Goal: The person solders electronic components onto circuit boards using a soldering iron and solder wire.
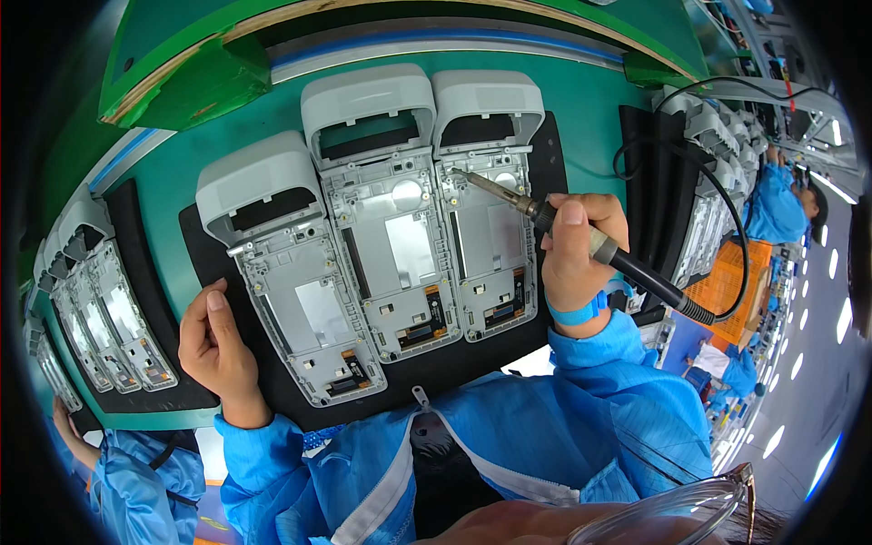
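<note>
Your right fingers (570, 218) close around a soldering iron (649, 277) in a pencil-like grip, to the right of the middle housing (368, 259). Your left fingers (218, 309) are half open and loosely curled, well to the left of that housing; whether they touch anything cannot be told.

Widest of all is the green tabletop (590, 109), which spreads beyond the far end of the middle housing and out to both sides. Next comes your black mat (454, 361), lying beneath the middle housing and reaching past it left and right.

You have two more grey housings on that mat: the left housing (282, 313), turned at an angle and set nearer to you than the middle one, and the right housing (477, 268), just beside it. Each has a raised hood at its far end.

Your iron slants in from the right of the middle housing, its black cable (746, 250) looping farther right. An amber-and-black flex circuit (436, 309) sits in the middle housing's near end. Smallest, the iron's metal tip (460, 174) is at the right housing's upper-left corner, near the middle housing's right edge; contact cannot be made out.
</note>
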`<state>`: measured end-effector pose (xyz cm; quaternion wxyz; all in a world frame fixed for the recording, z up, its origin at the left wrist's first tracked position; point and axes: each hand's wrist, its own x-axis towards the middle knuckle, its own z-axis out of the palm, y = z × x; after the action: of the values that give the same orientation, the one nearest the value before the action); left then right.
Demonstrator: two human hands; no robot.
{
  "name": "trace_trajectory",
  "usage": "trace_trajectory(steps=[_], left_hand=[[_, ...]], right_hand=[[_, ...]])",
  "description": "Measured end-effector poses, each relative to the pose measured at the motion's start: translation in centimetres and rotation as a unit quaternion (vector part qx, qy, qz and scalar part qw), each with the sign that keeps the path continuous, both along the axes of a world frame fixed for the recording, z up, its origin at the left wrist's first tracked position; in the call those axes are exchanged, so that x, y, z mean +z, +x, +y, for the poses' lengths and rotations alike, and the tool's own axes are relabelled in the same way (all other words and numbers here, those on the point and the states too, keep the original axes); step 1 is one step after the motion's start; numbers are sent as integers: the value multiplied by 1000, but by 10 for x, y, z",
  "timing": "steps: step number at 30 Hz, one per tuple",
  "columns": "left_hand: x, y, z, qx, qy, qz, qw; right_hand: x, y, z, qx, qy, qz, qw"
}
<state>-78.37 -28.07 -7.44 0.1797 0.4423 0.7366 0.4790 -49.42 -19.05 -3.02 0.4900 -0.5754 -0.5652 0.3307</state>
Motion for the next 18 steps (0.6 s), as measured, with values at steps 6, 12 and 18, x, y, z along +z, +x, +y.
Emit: trace_trajectory(steps=[6, 12, 18], left_hand=[[5, 0, 0, 1, 1, -2, 1000], [11, 0, -2, 8, -2, 9, 1000], [13, -7, -7, 1, -17, -10, 1000]], right_hand=[[4, -3, -1, -28, 24, -43, 998], [30, -8, -19, -17, 30, 24, 999], [47, -42, -41, 136, -53, -39, 989]])
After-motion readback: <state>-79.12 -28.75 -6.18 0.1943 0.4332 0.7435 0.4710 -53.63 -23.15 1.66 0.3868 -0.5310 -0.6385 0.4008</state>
